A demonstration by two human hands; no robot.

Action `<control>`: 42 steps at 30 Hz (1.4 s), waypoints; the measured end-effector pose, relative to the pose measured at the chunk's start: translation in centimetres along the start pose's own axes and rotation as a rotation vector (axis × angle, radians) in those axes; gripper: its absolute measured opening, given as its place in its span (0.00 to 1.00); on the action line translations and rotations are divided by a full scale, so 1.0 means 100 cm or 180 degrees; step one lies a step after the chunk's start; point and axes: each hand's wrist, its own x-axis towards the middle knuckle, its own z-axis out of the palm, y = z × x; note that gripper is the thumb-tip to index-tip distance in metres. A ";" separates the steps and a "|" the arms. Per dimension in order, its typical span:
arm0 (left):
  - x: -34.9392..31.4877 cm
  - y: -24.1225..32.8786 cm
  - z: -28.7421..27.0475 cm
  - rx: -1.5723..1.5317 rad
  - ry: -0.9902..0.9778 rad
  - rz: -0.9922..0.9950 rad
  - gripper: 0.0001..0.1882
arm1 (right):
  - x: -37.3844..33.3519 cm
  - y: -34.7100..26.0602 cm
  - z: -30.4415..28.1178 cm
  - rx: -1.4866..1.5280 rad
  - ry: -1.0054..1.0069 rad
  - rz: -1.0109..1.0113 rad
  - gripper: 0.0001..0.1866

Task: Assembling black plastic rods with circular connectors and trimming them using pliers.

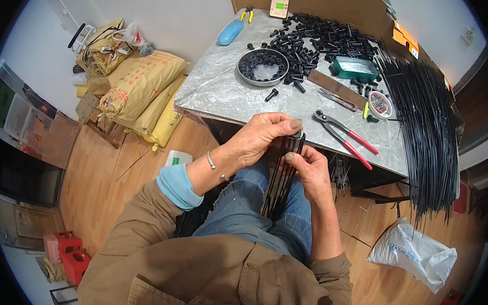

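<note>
Over my lap, both hands hold a bundle of thin black rods [278, 191] that hangs down between my knees. At its upper end is a round black piece [295, 135]. My left hand [262, 135] is closed, with thumb and fingers pinching that top end. Just below, my right hand [312, 170] wraps round the rods, its thumb against them. Pincers with red handles [342, 139] lie on the table to the right of my hands. A single black bolt-shaped piece [271, 94] lies beyond them.
On the grey table [214, 89] are a pile of black bolt-shaped pieces [323, 40], a round metal tray [239, 73], a green box [338, 69] and thread snips [339, 100]. Long black rods [423, 141] overhang its right edge. Yellow sacks [145, 82] and a white bag [411, 255] stand on the floor.
</note>
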 end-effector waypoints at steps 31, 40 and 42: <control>-0.022 -0.007 0.002 0.0994 -0.0473 0.0607 0.12 | -0.009 -0.021 -0.022 -0.0404 -0.0588 0.0411 0.10; -0.022 -0.005 -0.004 0.1030 -0.1020 0.0481 0.13 | -0.011 -0.023 -0.020 -0.0527 -0.0848 0.0573 0.10; -0.021 -0.005 -0.003 0.0984 -0.1155 0.0413 0.13 | -0.015 -0.021 -0.020 -0.0465 -0.1011 0.0626 0.09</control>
